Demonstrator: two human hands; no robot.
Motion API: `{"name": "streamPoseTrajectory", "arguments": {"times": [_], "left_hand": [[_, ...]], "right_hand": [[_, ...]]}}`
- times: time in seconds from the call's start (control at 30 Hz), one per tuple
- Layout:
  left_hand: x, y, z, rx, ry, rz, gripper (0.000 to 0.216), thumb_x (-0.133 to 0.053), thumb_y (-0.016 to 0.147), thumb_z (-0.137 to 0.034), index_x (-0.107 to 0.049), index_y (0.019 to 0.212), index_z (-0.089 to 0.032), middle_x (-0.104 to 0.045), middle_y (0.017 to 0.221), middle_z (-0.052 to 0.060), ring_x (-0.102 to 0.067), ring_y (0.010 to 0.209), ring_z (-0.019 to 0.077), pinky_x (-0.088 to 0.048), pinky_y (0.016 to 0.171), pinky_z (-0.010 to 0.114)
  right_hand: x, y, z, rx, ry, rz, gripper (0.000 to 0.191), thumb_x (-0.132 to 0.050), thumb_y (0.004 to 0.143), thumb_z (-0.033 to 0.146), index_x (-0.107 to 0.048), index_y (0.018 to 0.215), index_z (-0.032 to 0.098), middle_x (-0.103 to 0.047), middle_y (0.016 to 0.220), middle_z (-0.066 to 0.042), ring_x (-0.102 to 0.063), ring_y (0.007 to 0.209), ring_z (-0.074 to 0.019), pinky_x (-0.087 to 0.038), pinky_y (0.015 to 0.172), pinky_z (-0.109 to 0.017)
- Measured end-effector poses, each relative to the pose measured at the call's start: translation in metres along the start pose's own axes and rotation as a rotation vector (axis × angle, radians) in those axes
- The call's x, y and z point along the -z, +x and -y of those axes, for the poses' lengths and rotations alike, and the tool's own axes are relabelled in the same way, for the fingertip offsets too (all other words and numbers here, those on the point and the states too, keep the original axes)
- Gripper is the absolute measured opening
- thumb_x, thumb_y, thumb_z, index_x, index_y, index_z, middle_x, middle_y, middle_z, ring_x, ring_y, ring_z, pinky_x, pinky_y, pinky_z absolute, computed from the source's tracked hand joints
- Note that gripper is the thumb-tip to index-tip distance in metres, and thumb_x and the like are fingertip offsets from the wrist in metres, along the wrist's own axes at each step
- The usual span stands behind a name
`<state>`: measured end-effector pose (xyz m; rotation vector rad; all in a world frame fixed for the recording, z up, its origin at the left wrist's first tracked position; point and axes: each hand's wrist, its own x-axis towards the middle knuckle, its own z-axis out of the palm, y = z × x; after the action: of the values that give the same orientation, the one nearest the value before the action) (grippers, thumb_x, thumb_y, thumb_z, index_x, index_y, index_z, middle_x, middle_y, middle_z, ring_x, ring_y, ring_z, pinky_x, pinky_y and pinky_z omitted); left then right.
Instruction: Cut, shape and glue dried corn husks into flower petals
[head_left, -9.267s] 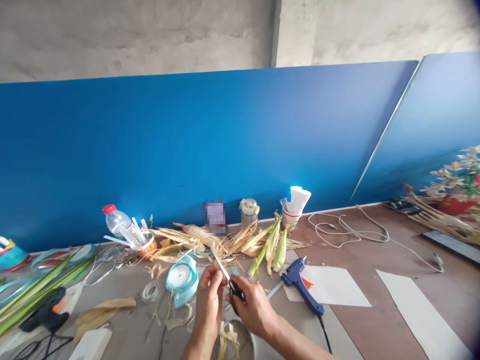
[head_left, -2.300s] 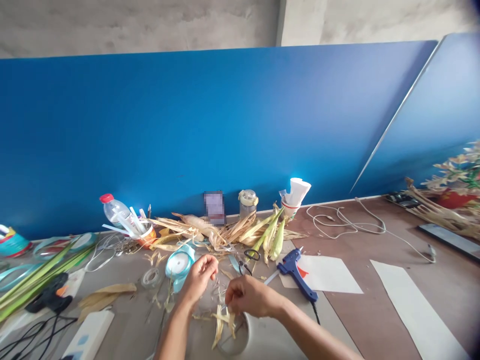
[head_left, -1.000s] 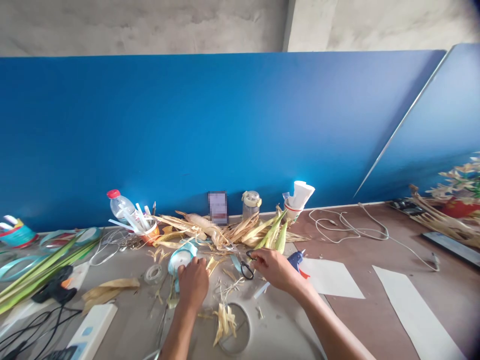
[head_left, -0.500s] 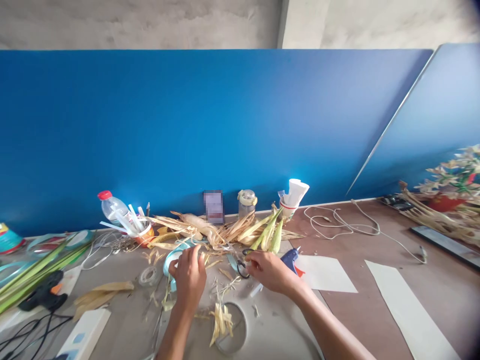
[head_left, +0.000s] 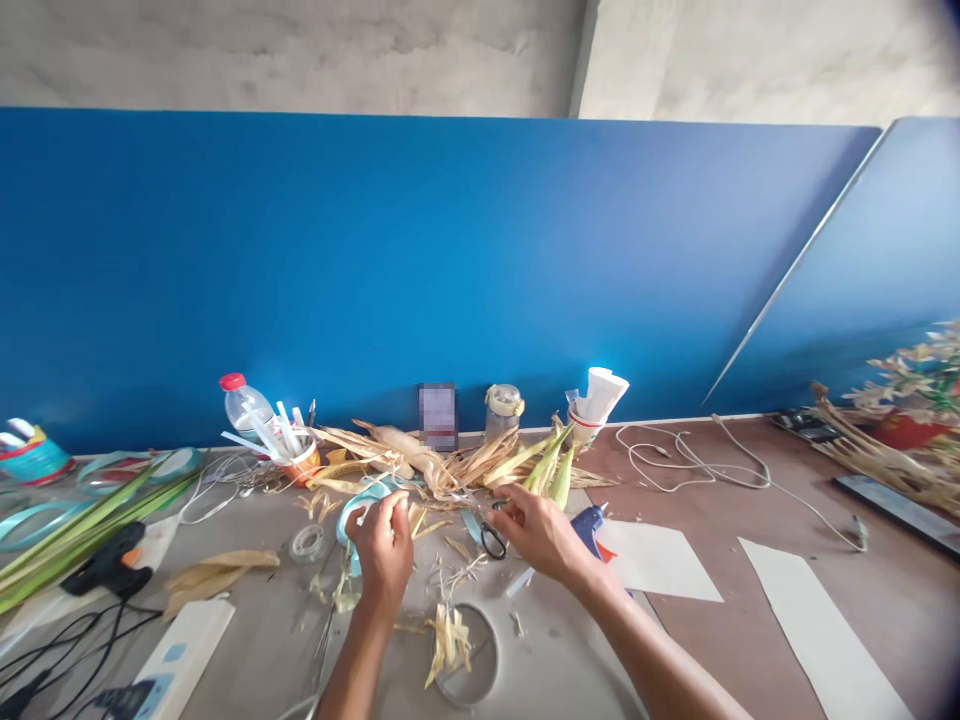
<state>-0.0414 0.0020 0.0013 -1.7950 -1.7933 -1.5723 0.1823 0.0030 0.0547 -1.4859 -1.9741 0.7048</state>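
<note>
My left hand (head_left: 382,545) hovers over the near middle of the table, fingers curled and thumb against the index finger. Anything pinched there is too small to make out. Just behind it lies a roll of light blue ribbon (head_left: 363,494). My right hand (head_left: 538,532) reaches in at the scissors (head_left: 493,543), thumb and index finger apart around one black handle loop. The blades point away, toward dried corn husks (head_left: 427,462). Below and between the hands, a pale husk piece (head_left: 448,642) lies over a clear ring-shaped thing (head_left: 491,660).
Green husks (head_left: 551,470), a jar (head_left: 505,408) and a cup of rolled paper (head_left: 587,424) stand behind. A blue glue gun (head_left: 588,524) and white paper (head_left: 664,560) lie right. Left are a power strip (head_left: 187,655), black glue gun (head_left: 112,565) and clear tape (head_left: 307,541).
The view has shifted slightly. My right hand has moved a little away from me and its finger and thumb have parted; the scissors stay in place. My left hand's fingers have drawn in slightly.
</note>
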Motion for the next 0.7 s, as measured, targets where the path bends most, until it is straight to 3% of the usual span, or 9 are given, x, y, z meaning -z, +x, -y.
{"name": "streamPoseTrajectory", "arguments": {"times": [0.1, 0.23, 0.5, 0.7], "left_hand": [[0.008, 0.007, 0.007, 0.220, -0.140, -0.201, 0.025, -0.041, 0.084, -0.031, -0.061, 0.091, -0.017, -0.061, 0.064, 0.003, -0.057, 0.063, 0.0180, -0.041, 0.072, 0.035], [0.018, 0.018, 0.015, 0.451, -0.288, -0.435, 0.030, -0.039, 0.085, -0.034, -0.057, 0.099, -0.016, -0.054, 0.067, 0.001, -0.053, 0.063, 0.0162, -0.044, 0.064, 0.031], [0.021, 0.023, 0.013, 0.406, -0.274, -0.564, 0.034, -0.030, 0.089, -0.033, -0.056, 0.099, -0.016, -0.054, 0.070, 0.002, -0.055, 0.072, 0.0179, -0.043, 0.075, 0.035], [0.019, 0.022, 0.021, 0.401, -0.252, -0.585, 0.041, -0.023, 0.090, -0.035, -0.058, 0.096, -0.014, -0.055, 0.069, 0.002, -0.055, 0.072, 0.0187, -0.042, 0.076, 0.037]], "right_hand": [[-0.018, -0.001, 0.011, 0.158, 0.019, 0.047, 0.020, -0.050, 0.079, 0.028, -0.060, 0.094, 0.019, -0.062, 0.083, -0.003, -0.053, 0.065, -0.0131, -0.039, 0.061, -0.022], [-0.038, 0.002, 0.018, 0.303, -0.035, 0.139, 0.015, -0.046, 0.078, 0.015, -0.061, 0.080, 0.018, -0.061, 0.078, -0.004, -0.054, 0.071, -0.0145, -0.038, 0.065, -0.022], [-0.064, 0.023, 0.020, 0.301, -0.136, 0.192, 0.017, -0.045, 0.077, 0.012, -0.060, 0.083, 0.017, -0.064, 0.085, -0.005, -0.057, 0.079, -0.0164, -0.037, 0.068, -0.022], [-0.059, 0.031, 0.019, 0.316, -0.141, 0.188, 0.019, -0.043, 0.076, 0.010, -0.061, 0.075, 0.017, -0.063, 0.080, -0.004, -0.055, 0.075, -0.0144, -0.036, 0.066, -0.021]]}}
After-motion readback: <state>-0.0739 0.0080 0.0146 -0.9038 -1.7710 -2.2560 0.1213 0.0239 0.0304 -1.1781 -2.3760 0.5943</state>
